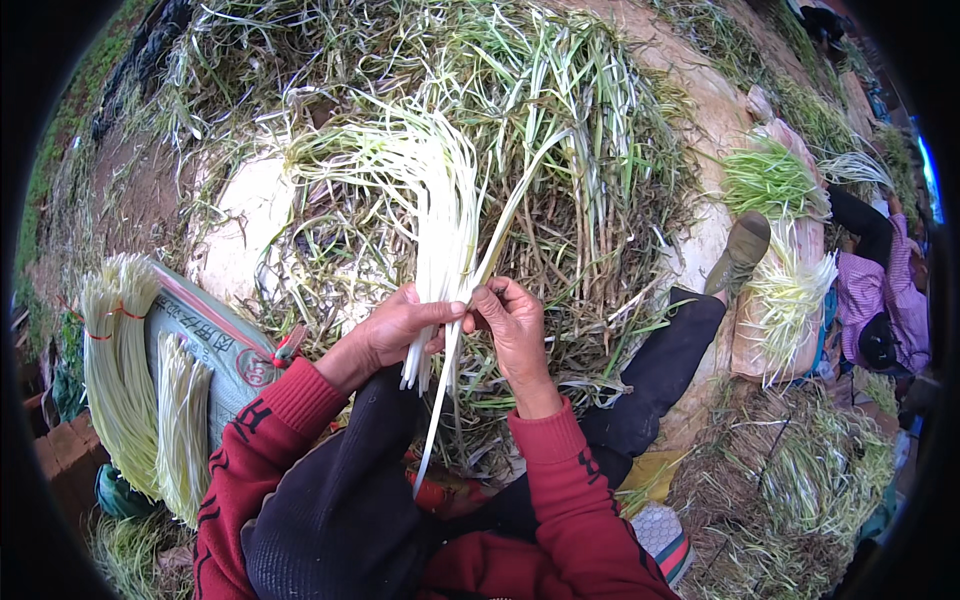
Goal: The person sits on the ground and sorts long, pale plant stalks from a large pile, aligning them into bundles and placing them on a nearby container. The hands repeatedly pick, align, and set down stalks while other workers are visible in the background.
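Observation:
My left hand (385, 335) is closed around a bunch of long, pale blanched chives (447, 220). The white lower ends stick out below my fingers, and the yellow-green leaf ends bend over to the left. Between thumb and fingers, my right hand (513, 330) pinches a single pale stalk (505, 222) right beside the bunch. Its leafy end points up and to the right, and its thin white end hangs down toward my lap. Both hands nearly touch, above my raised knee (335, 490).
Trimmed leaves (590, 180) lie heaped in front of me. At left, tied bundles of pale stalks (118, 370) rest against a green printed sack (225, 345). To the right are my outstretched leg (670, 355), more stalks (790, 300) and a person in a checked shirt (870, 290).

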Demonstrator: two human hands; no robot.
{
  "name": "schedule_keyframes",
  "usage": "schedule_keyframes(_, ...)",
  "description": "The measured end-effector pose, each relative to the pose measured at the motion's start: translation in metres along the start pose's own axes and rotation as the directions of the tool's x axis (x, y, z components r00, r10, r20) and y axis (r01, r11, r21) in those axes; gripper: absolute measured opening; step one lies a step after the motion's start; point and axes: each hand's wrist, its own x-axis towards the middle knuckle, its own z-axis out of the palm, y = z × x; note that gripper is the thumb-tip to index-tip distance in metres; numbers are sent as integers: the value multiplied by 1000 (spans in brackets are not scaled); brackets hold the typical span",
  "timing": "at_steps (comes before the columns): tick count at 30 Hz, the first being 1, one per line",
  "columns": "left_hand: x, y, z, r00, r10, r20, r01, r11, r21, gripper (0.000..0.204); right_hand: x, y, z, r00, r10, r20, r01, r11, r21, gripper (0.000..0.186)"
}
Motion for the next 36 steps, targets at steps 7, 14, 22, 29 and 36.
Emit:
schedule_keyframes(7,2,-4,0,990,95,-103,-80,988,134,20,-7,10,-1,976,-166,-141,150,982,-113,11)
schedule_keyframes(14,-5,11,5,966,171,-192,-178,984,-23,16,-43,-11,-4,986,-146,77,104,911,398,20)
schedule_keyframes(22,-25,62,-22,799,412,-437,-441,896,39,21,-99,-18,-103,981,97,-166,-129,972,-195,16)
schedule_keyframes(29,-71,115,-56,567,627,-534,-663,732,155,21,-109,-32,-138,832,-511,-217,-246,12,-969,21)
schedule_keyframes(36,-65,104,-44,586,629,-512,-623,753,213,12,0,-48,20,870,-332,365,488,689,-536,18)
